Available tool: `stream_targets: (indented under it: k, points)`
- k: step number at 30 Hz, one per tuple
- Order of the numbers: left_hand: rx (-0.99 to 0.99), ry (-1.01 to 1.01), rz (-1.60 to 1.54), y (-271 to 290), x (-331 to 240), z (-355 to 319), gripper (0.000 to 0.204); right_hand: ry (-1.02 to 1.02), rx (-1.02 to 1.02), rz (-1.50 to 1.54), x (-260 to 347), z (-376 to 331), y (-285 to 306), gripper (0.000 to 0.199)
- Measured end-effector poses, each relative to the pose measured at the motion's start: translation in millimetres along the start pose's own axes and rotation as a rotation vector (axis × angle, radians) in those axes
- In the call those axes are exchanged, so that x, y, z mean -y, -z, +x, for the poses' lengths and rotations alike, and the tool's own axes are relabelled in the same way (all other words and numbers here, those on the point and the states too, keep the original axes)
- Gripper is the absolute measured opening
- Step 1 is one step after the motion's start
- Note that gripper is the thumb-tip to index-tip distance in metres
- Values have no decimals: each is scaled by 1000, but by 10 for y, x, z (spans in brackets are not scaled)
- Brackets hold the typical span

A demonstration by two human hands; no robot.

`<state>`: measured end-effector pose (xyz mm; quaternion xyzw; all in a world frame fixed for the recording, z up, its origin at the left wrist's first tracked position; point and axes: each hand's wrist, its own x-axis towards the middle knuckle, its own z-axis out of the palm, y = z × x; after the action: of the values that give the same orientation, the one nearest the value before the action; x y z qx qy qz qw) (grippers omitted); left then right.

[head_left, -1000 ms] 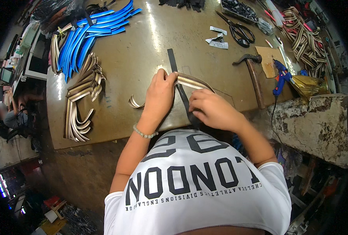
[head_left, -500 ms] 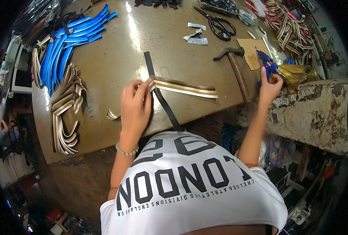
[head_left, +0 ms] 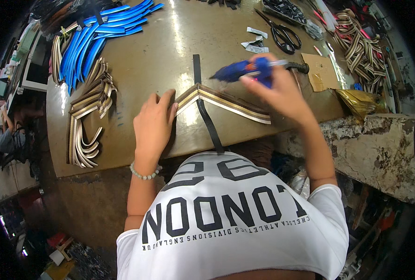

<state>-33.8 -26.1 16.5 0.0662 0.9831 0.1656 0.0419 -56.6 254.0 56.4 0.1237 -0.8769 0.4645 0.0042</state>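
A striped brown, gold and white webbing strap (head_left: pixel 235 106) lies bent into a shallow peak on the table. It crosses a narrow black strip (head_left: pixel 208 125), which runs from the table over its front edge toward my shirt. My left hand (head_left: pixel 152 123) has its fingertips closed on the strap's left end, its palm low over the table. My right hand (head_left: pixel 284 95), slightly blurred, grips a blue glue gun (head_left: pixel 239 71). The gun's dark nozzle points left, above and just right of the place where strap and strip cross, apart from both.
Folded striped straps (head_left: pixel 83 109) and a bundle of blue strips (head_left: pixel 83 51) lie at the left. Black scissors (head_left: pixel 286 38), small white packets (head_left: pixel 255 45), a hammer (head_left: pixel 301 68) partly behind my right hand, and cardboard (head_left: pixel 319 73) are at the right. Tangled straps (head_left: pixel 359 44) lie beyond.
My right hand has lifted the glue gun from the table's right side and brought it left over the work. The strap now bends down to the left, with my left hand on that end.
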Motion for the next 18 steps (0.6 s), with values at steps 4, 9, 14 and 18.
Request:
stream_targets:
  k: [4,9,14,18]
  points:
    - [-241,-317,52,-103,-54,9,35,-57,98,-38,-65,155,-298,50]
    - [-254,-345,-102,-347,-69,17,38,-43,73,-107,-156,215,-352,52]
    - [-312,-362,-110,-410,-37,21,36,-21,65,-122,-181,287,-358,50]
    - [-321,-361,-112,-418,-32,20,35,-22,120,-131,-154,232,-307,47]
